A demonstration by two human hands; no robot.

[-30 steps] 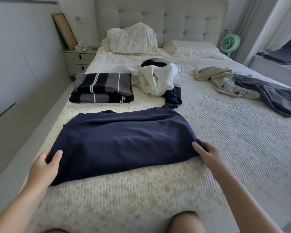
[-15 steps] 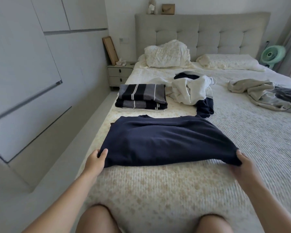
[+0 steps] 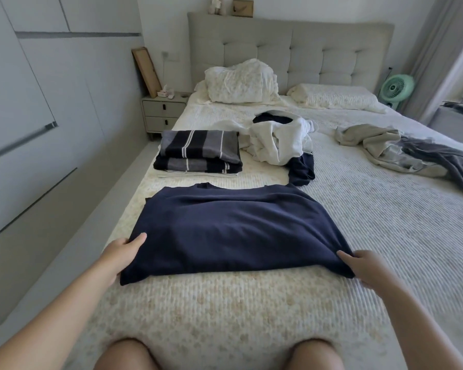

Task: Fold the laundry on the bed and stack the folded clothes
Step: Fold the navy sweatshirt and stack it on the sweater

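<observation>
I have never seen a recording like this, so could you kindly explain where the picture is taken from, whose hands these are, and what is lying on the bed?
There is no machine: a person wears a camera on the head, looking down at their own hands. The left hand and right hand each grip a near corner of a navy shirt lying on the bed. Beyond it sit a folded striped stack, a white-and-navy unfolded pile, and beige and grey clothes on the right.

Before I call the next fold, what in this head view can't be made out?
- Left hand, right hand: fingers tucked under the navy shirt, so the grip is hidden.
- Folded stack: item count unclear; layers overlap.
- White pile: garments tangled, count hidden.
- Grey clothes: cut off by right edge.
</observation>
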